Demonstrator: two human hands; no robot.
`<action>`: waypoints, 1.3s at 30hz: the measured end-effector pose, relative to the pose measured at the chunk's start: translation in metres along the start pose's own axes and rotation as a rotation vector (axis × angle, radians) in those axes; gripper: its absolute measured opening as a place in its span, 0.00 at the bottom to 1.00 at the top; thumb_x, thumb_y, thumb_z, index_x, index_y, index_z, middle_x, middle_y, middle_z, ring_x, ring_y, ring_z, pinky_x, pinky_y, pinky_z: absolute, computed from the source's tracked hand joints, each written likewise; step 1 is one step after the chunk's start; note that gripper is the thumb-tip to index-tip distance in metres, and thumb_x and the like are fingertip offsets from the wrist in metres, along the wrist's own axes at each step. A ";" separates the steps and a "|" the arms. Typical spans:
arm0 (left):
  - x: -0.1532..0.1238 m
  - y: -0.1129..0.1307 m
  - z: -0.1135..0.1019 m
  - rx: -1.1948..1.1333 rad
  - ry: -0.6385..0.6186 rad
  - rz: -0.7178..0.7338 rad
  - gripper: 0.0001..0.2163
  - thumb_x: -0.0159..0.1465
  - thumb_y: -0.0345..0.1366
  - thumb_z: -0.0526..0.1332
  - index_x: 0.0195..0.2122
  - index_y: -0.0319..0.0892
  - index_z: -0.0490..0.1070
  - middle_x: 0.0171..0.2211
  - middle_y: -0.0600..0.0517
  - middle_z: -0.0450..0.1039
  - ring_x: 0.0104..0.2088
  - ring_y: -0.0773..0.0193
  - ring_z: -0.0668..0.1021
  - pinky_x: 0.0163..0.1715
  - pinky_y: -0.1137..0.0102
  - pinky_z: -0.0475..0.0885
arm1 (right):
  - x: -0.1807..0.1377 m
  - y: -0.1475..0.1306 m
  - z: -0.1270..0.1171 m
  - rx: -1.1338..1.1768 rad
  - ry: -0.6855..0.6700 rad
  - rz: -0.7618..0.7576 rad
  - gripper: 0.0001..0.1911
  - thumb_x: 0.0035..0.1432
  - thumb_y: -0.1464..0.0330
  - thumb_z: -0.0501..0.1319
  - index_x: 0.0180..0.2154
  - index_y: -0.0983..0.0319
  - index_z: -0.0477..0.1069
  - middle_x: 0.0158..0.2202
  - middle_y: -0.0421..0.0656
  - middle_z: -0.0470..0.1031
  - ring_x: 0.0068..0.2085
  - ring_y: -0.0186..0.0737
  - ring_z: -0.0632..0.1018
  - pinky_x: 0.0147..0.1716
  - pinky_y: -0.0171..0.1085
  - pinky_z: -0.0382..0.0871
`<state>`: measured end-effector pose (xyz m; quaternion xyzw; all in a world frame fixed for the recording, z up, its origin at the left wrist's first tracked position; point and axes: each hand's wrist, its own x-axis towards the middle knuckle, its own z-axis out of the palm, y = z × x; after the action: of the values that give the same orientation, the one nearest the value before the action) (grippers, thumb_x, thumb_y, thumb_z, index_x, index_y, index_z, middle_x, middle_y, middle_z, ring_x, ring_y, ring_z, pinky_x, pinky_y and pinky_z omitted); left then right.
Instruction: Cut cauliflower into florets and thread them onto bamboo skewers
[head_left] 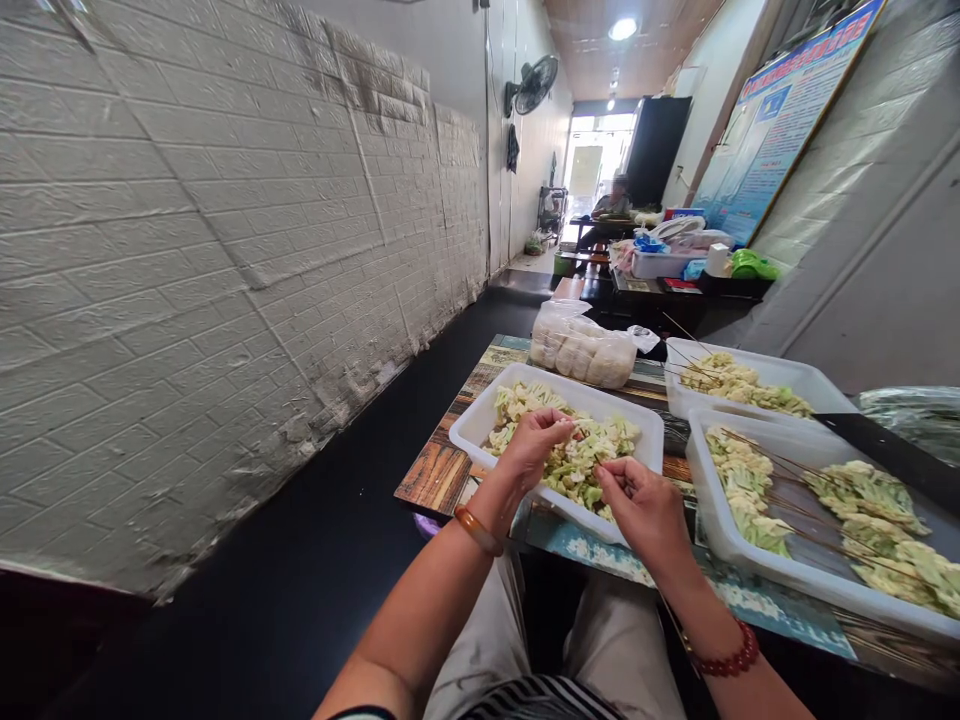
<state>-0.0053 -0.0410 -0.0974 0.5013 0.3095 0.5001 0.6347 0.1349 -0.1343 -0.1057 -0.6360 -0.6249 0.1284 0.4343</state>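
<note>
Near edge of the table: the right hand (641, 500) sits over the near rim of the white tray (480, 425). It is clenched, fingers curled onto the thumb; what it pinches cannot be told. A red bead bracelet (726, 660) rings its wrist.
Left hand: the left hand (534, 440), with an amber bangle (478, 530) on the wrist, reaches in over the tray's near-left rim. Its fingertips are bunched, grasping cauliflower florets (581, 460) in the pile.
Florets: heaped through the middle of the white tray, with bare bottom showing at its left end.
Table: the table (439, 475) ends just left of the white tray, leaving a narrow strip of bare wood at that corner.
Right side: a second tray (712, 520) lies just beside the white one, rims near but apart, with skewered florets laid across it.
Farther right: a third tray (821, 380) of skewered florets stands behind the second, close to it.
Behind the white tray: a plastic bag (581, 350) of pale lumps, near the far rim.
Left: the dark floor (300, 560) runs open and wide between the table edge and the brick wall (187, 250), all the way back.
Far end: cluttered tables (660, 265) and a seated person (615, 195) by a bright doorway.
</note>
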 end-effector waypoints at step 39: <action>0.005 -0.001 -0.002 0.082 -0.082 -0.086 0.16 0.49 0.46 0.68 0.21 0.38 0.68 0.21 0.56 0.63 0.24 0.73 0.63 0.28 0.73 0.58 | 0.010 0.015 -0.008 0.093 -0.120 0.086 0.17 0.61 0.56 0.54 0.32 0.61 0.73 0.20 0.38 0.71 0.22 0.35 0.72 0.24 0.33 0.62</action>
<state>-0.0055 -0.0361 -0.0981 0.5333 0.3249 0.4383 0.6465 0.1527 -0.1258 -0.1072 -0.6325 -0.6151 0.2139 0.4192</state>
